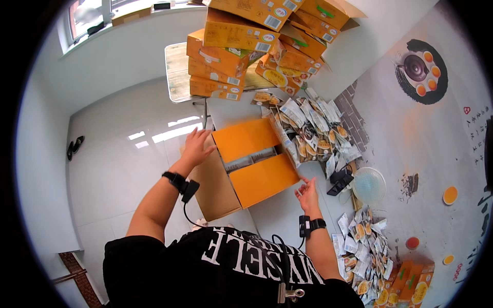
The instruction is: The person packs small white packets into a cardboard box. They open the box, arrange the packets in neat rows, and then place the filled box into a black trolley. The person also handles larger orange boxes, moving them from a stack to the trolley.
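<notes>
A cardboard carton (262,181) lies before me with two orange flaps folded inward. Grey packets (252,159) show through the gap between those flaps. Its long brown flap (215,184) spreads outward on the left, and the opposite flap stands up at the right, against a heap of sachets. My left hand (198,148) is by the far left corner of the carton, fingers apart and nothing held. At the near right corner, my right hand (307,194) has spread fingers, the tips at or very near the cardboard edge. Both wrists wear black straps with cabled devices.
Stacked orange cartons (231,50) rise at the back on a wood-topped table (176,73). Sachets heap up (316,127) right of the carton, with another pile (362,254) nearer me. A small fan (368,185) stands between them. More cartons (408,285) sit at lower right.
</notes>
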{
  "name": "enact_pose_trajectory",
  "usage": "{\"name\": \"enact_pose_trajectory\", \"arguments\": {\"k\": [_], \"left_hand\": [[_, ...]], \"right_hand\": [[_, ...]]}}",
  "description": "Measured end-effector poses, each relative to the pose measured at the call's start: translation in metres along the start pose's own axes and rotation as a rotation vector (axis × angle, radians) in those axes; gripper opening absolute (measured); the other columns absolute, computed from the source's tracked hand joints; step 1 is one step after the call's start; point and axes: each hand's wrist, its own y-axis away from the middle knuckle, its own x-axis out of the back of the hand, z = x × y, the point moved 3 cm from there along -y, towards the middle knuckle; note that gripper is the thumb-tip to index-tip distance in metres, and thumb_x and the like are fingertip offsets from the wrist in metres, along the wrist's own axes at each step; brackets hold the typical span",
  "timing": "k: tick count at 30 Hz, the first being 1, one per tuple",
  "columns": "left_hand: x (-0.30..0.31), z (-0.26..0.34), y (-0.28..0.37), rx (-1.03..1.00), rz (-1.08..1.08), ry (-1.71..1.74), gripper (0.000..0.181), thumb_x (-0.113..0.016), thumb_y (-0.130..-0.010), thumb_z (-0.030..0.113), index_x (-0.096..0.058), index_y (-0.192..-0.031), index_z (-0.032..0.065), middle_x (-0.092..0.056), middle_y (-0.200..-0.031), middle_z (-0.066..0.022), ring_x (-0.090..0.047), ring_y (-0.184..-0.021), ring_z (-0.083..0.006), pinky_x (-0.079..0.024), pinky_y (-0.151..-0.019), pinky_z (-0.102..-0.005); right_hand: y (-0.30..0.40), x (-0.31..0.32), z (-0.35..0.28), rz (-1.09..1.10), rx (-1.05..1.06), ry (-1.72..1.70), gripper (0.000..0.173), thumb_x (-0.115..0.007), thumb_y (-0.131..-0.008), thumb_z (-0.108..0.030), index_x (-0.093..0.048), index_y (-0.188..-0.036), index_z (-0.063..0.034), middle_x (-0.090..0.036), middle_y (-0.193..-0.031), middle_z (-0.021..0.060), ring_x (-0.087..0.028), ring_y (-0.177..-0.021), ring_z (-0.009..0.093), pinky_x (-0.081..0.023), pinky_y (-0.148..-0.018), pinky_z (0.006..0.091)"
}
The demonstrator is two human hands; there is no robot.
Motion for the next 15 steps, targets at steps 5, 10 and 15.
{"name": "enact_pose_trajectory", "arguments": {"k": [5,10,15], "left_hand": [[-0.001,-0.082,0.077,0.608,0.278,0.389,0.07,-0.059,-0.083,0.04,-0.032,-0.135,0.0026,-0.042,-0.129,-0.0232,-0.037,-0.122,-0.0358,-0.03,-0.102,-0.043],[-0.015,-0.076,0.136,1.031,-0.129,1.565,0.053,-0.039,-0.09,0.054,-0.047,-0.111,0.0064,-0.06,-0.089,-0.011,-0.058,-0.077,-0.0232,-0.047,-0.071,-0.0385],[0.025,0.008,0.089,0.695,-0.244,1.593,0.05,-0.032,-0.094,0.048,-0.048,-0.117,0.0068,-0.058,-0.105,-0.0122,-0.057,-0.095,-0.0241,-0.044,-0.085,-0.0368]], "right_hand": [[-0.012,-0.012,0.029,0.025,0.1,0.357,0.022,-0.065,-0.082,-0.029,-0.059,-0.095,-0.0125,-0.045,-0.076,-0.0042,-0.044,-0.073,0.008,-0.043,-0.067,0.0268],[-0.067,0.024,0.057,0.14,0.408,0.499,0.053,-0.076,-0.068,-0.011,-0.047,-0.113,-0.0093,-0.047,-0.105,0.0103,-0.05,-0.095,0.016,-0.042,-0.066,0.0245],[-0.062,0.022,0.027,0.014,0.159,0.437,0.069,-0.075,-0.067,-0.018,-0.04,-0.126,-0.0128,-0.044,-0.122,0.0076,-0.044,-0.108,0.023,-0.038,-0.08,0.0422]]}}
